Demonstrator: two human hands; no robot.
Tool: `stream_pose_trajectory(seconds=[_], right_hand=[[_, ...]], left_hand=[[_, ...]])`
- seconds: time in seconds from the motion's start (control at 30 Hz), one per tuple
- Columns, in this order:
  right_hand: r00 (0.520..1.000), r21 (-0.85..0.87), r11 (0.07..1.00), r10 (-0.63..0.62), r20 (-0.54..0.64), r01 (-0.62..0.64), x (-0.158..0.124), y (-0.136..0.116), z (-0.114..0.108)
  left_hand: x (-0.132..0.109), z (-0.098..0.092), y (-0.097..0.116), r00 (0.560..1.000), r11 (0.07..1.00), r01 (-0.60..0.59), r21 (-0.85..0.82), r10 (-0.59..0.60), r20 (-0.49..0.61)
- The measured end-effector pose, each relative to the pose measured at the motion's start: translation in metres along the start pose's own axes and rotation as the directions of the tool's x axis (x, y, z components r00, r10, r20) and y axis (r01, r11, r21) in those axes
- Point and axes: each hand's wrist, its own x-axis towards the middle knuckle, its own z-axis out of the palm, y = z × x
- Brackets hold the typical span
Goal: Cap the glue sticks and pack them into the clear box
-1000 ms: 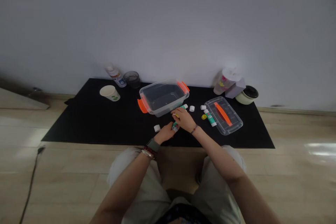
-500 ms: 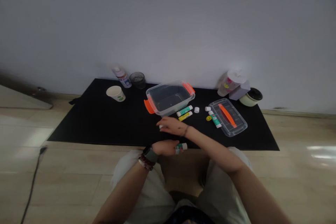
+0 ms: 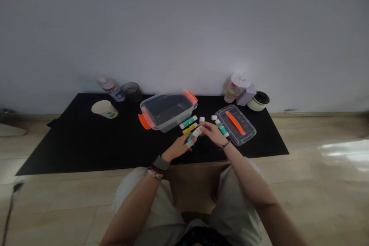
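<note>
My left hand [image 3: 179, 147] is wrapped round a green and white glue stick [image 3: 190, 137] above the table's front part. With thumb and fingers, my right hand [image 3: 212, 132] pinches a white cap [image 3: 197, 132] at the upper end of that stick. Just beyond my hands lie a green glue stick [image 3: 188, 122] and a yellow glue stick [image 3: 189, 128]. Another green glue stick [image 3: 221, 128] rests right of my right hand, against the lid's edge. Two loose white caps, one near cap [image 3: 202, 119] and one farther right, lie behind my right hand. The yellow cap is mostly hidden.
A clear plastic box [image 3: 170, 117] with orange latches stands open behind the glue sticks. Its lid [image 3: 248, 130] lies on the right. A paper cup [image 3: 105, 109], spray can [image 3: 112, 89] and dark glass [image 3: 131, 91] stand left; a tumbler [image 3: 233, 90] and small pot [image 3: 257, 103] stand back right.
My right hand has moved right and my left hand forward, so both now meet at the glue stick with the white cap at its end. The view has shifted slightly right.
</note>
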Motion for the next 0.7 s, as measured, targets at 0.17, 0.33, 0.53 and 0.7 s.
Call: stream_pose_trajectory(seconds=[0.17,0.33,0.53,0.7], right_hand=[[0.988,-0.288,0.945,-0.154,0.017,0.153,-0.006,-0.007,0.004],[0.96,-0.51,0.814,-0.258,0.112,0.278,-0.013,-0.018,0.004],[0.949,-0.665,0.687,-0.293,0.116,0.293,-0.016,-0.021,0.01],[0.974,-0.821,0.543,-0.215,0.067,0.176,-0.012,-0.021,0.012]], left_hand=[[0.002,0.0,0.001,0.999,0.996,0.011,-0.09,-0.007,0.037],[-0.002,0.0,0.018,0.978,0.988,0.027,-0.149,0.005,0.21],[0.003,0.018,0.022,0.985,0.988,-0.127,-0.087,0.136,0.102],[0.006,0.027,0.025,0.987,0.931,-0.137,0.337,0.158,-0.035]])
